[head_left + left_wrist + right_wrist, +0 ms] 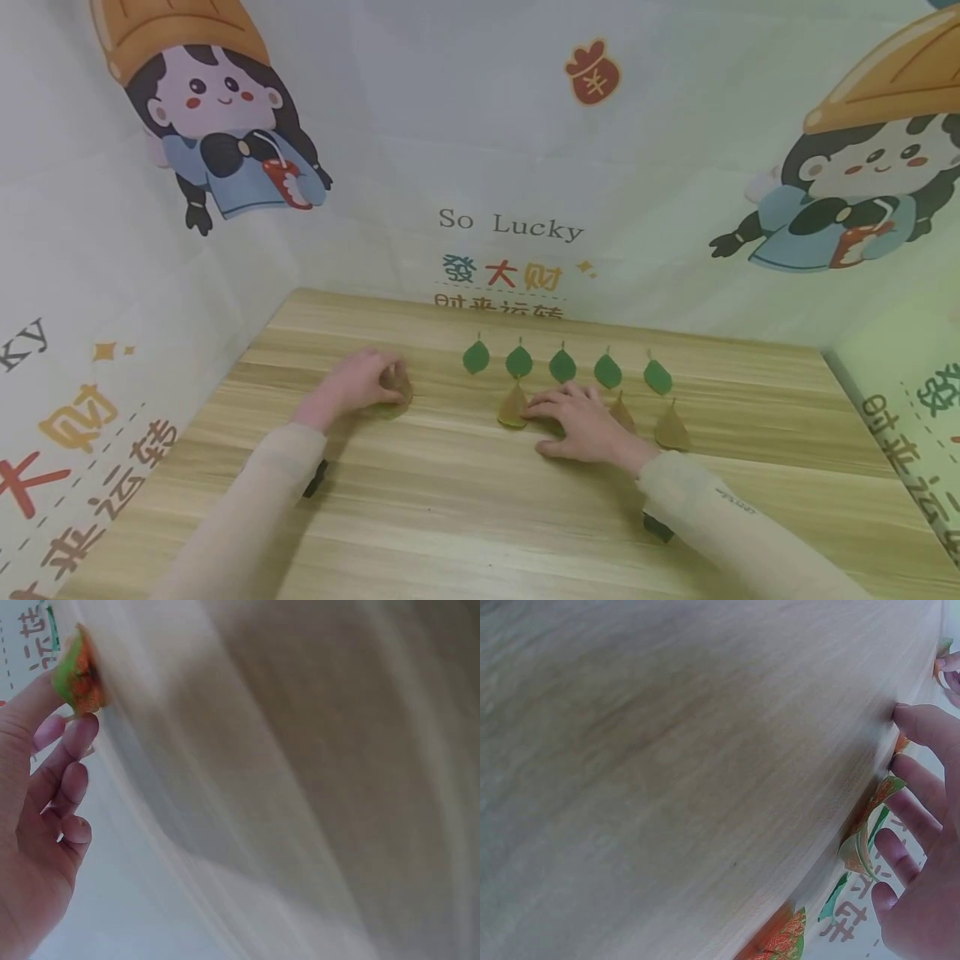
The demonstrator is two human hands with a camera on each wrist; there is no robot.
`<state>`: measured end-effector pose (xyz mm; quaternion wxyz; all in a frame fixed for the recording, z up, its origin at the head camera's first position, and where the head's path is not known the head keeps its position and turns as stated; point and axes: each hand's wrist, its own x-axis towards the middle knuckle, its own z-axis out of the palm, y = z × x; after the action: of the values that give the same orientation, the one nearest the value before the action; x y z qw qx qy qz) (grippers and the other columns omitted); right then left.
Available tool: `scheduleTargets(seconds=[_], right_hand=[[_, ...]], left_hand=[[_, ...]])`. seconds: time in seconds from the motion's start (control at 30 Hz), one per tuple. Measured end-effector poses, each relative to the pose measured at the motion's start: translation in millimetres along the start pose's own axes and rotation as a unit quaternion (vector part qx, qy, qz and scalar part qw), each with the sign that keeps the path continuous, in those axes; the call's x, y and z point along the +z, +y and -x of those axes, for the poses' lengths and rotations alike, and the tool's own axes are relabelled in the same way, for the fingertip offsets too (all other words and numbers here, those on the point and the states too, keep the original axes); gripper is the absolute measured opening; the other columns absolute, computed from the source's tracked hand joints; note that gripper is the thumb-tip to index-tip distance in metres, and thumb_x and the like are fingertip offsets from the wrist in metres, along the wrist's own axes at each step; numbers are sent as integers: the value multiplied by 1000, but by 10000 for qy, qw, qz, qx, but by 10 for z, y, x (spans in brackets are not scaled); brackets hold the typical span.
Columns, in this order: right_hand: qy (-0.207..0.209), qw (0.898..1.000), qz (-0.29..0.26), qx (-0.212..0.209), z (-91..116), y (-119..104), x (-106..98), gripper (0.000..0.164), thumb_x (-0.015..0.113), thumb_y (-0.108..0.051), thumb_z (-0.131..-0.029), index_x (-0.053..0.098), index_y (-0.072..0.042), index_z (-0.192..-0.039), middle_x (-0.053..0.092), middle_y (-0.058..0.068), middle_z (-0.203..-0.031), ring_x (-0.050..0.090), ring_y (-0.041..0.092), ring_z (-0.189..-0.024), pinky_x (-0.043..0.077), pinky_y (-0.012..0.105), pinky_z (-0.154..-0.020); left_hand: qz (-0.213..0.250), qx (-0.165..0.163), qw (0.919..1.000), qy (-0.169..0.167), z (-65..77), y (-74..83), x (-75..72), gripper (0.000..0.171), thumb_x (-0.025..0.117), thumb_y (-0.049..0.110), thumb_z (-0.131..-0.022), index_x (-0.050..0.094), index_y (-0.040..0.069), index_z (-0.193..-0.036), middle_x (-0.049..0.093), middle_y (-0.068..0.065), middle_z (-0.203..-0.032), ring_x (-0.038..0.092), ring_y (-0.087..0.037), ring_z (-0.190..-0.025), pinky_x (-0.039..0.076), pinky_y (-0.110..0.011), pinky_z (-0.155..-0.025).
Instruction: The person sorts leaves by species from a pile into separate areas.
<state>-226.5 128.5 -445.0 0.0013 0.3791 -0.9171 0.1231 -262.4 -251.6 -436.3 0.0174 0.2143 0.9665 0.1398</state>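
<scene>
Near the table's left side, my left hand (367, 379) pinches a yellow-brown leaf (401, 392) between thumb and fingers. In the left wrist view this leaf (84, 679) looks orange with a green edge. My right hand (581, 425) hovers low over the table with its fingers spread. Its fingertips lie beside the right edge of another yellow-brown leaf (513, 408); whether they touch it I cannot tell. Behind the right hand a third such leaf (621, 412) is partly hidden, and one more brown leaf (672, 427) lies to the right of it.
Several green leaves (562, 364) lie in a row, stems away from me, behind the yellow-brown ones. The wooden table (450, 517) meets a printed cloth (390, 167) at the back and both sides.
</scene>
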Motion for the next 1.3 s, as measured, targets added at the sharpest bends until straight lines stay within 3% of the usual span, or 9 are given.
scheduleTargets(seconds=[0.1, 0.27, 0.47, 0.63, 0.73, 0.87, 1.03, 1.3], right_hand=[[-14, 10000, 2, 2, -2, -6, -1, 48, 75, -38, -84, 65, -24, -129, 61, 1, -137, 50, 27, -121, 34, 48, -91], [0, 10000, -9, -2, 0, -7, -2, 48, 75, -37, -84, 65, -24, -129, 61, 1, -137, 50, 27, -120, 34, 48, -91], [-16, 10000, -22, 29, 1, -4, 0, 48, 75, -37, -84, 65, -24, -129, 61, 1, -137, 50, 27, -121, 35, 49, -91], [-19, 10000, -53, 75, 4, -9, -10, 47, 76, -37, -84, 66, -24, -128, 61, 1, -137, 50, 27, -121, 35, 48, -91], [-21, 10000, -34, 64, 1, -11, -12, 47, 75, -36, -84, 66, -24, -128, 61, 1, -137, 50, 27, -120, 35, 47, -90], [-28, 10000, -68, 53, -2, -15, -16, 47, 75, -37, -84, 66, -24, -128, 61, 2, -137, 50, 27, -120, 34, 47, -90], [-27, 9999, -103, 55, 2, -16, -27, 47, 75, -36, -84, 66, -23, -128, 61, 2, -137, 50, 28, -120, 34, 47, -90], [-48, 10000, -45, 49, -2, -11, -15, 47, 75, -37, -85, 66, -23, -128, 61, 1, -138, 50, 28, -120, 34, 48, -90]], left_hand=[[16, -54, 10000, 78, 22, -12, 21, 29, 82, 30, -77, 60, 16, -90, 63, 2, -77, 56, -13, -72, 49, -31, -66], [476, -78, 9988, 82, 70, -54, 74, 20, 79, 29, -82, 62, 18, -83, 63, 6, -75, 55, -8, -70, 47, -25, -65], [1428, -159, 9896, -100, 143, -82, 87, 13, 74, 17, -85, 72, 11, -97, 69, -1, -84, 58, -11, -77, 51, -28, -72], [1451, 80, 9894, -64, 186, -53, 78, 26, 74, 11, -83, 72, 4, -108, 74, -8, -98, 64, -15, -87, 56, -34, -81], [1525, -17, 9882, -114, 171, 9, 111, 30, 76, 15, -84, 71, 4, -112, 73, -7, -97, 63, -13, -84, 55, -30, -78], [1614, -238, 9865, -144, 109, 161, 163, 35, 78, 21, -83, 70, 4, -112, 67, -2, -84, 56, -10, -75, 49, -24, -69], [1693, -348, 9850, -2, 6, 366, 227, 37, 79, 23, -82, 71, 2, -110, 62, -1, -76, 51, -10, -68, 44, -22, -60], [2111, -512, 9760, -123, -71, 571, 313, 26, 65, 13, -93, 70, 4, -117, 74, -11, -103, 60, -10, -77, 52, -22, -66]])
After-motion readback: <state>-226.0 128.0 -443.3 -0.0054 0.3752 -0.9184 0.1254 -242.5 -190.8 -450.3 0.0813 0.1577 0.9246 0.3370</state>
